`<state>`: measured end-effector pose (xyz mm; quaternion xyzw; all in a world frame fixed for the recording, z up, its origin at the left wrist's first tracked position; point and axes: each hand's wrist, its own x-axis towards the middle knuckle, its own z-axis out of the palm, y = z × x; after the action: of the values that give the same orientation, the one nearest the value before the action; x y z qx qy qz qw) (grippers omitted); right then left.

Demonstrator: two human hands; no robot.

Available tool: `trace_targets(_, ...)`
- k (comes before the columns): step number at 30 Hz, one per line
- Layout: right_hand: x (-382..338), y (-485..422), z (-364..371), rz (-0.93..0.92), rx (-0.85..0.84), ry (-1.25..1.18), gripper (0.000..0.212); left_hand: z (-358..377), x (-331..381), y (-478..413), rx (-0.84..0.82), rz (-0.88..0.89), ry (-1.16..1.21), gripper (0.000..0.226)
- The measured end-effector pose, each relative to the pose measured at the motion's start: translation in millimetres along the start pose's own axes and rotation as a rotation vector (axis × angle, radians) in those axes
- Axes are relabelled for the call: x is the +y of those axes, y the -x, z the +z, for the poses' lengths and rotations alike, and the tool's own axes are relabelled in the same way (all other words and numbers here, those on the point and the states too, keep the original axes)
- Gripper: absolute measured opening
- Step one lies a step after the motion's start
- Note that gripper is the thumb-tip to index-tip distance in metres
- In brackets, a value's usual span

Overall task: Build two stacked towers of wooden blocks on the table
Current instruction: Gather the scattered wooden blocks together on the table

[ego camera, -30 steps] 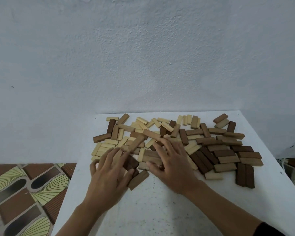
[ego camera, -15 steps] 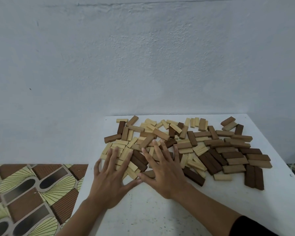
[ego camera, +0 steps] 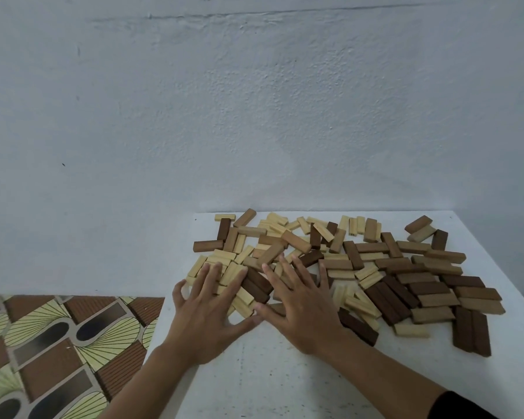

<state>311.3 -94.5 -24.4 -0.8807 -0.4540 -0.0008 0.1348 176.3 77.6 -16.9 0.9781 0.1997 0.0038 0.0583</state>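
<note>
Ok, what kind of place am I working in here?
Likely a room in a home, though I can't be sure: a white table by a bare painted wall, a patterned floor beside it, and loose wooden blocks on top.

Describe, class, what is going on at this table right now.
A person's left hand and right hand lie flat and splayed on a scattered heap of light and dark brown rectangular wooden blocks on the white table. Neither hand holds a block, and no tower has been started.
</note>
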Motion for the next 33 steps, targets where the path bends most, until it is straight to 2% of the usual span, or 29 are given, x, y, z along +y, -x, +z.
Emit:
trace_targets(5,11,-25,-20,0.042,0.264,-0.032,0.051,-29,-5,-30,0.217,-0.036,0.142,0.067)
trace_targets(11,35,-55,-23,0.107,0.373,-0.030,0.022,-37,5,-84,0.455,-0.008,0.210,0.022)
trace_targets(15,49,-73,-24,0.196,0.255,0.090,0.030,-27,7,-123,0.435,-0.082,0.179,0.023)
trace_targets(18,51,-81,-26,0.204,0.167,0.125,0.037,-18,6,-154,0.342,-0.175,0.162,0.028)
trace_targets(22,52,-86,-30,0.183,0.101,0.120,0.042,-9,3,-185,0.197,-0.246,0.073,0.047)
trace_targets(24,54,-87,-30,0.165,0.083,0.102,0.041,-10,6,-190,0.162,-0.275,0.091,0.039)
trace_targets(33,54,-85,-27,0.176,0.059,0.022,0.041,-8,9,-194,0.256,-0.369,0.246,0.030)
